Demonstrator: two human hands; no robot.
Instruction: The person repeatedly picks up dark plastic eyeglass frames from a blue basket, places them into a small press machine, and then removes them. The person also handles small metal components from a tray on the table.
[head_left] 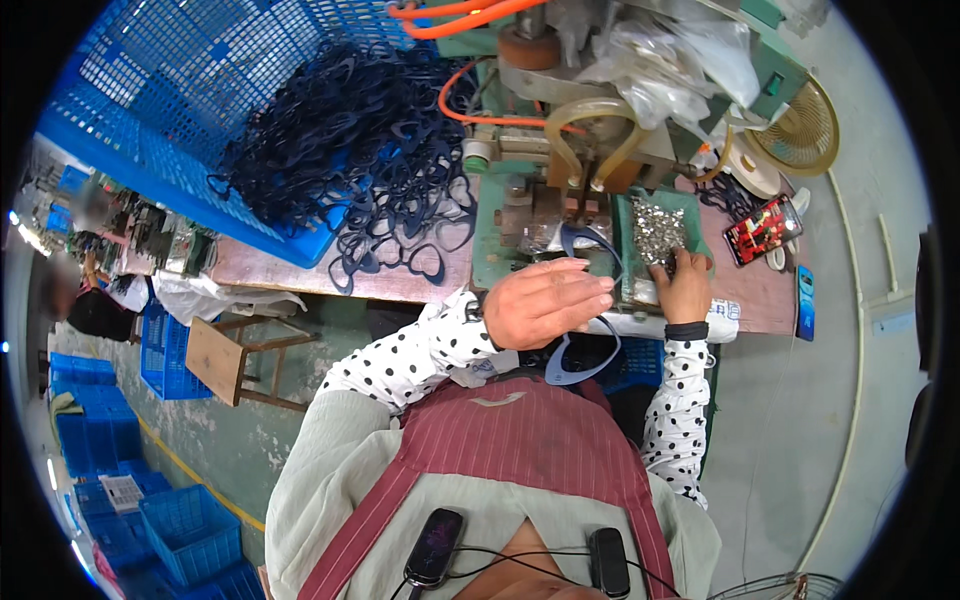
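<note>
My left hand (548,305), palm down with its fingers pressed together, is closed on a blue eyeglass frame front (582,376). One loop of it sticks out beyond my fingers by the machine, and the other hangs over the table edge near my apron. At the front of a green tray (704,240), my right hand (685,290) has its fingertips bent down into a heap of small silvery metal parts (657,226). Whatever those fingertips pinch is too small to make out. The bench machine (515,225) with its metal fixture stands just beyond my left hand.
A large blue basket (180,215) at the left spills dark blue frame fronts (350,140) onto the pink bench (250,268). Orange hoses (465,18) cross above. Two phones (762,232) and a fan (800,125) are at the right. A wooden stool (220,362) stands left on the floor.
</note>
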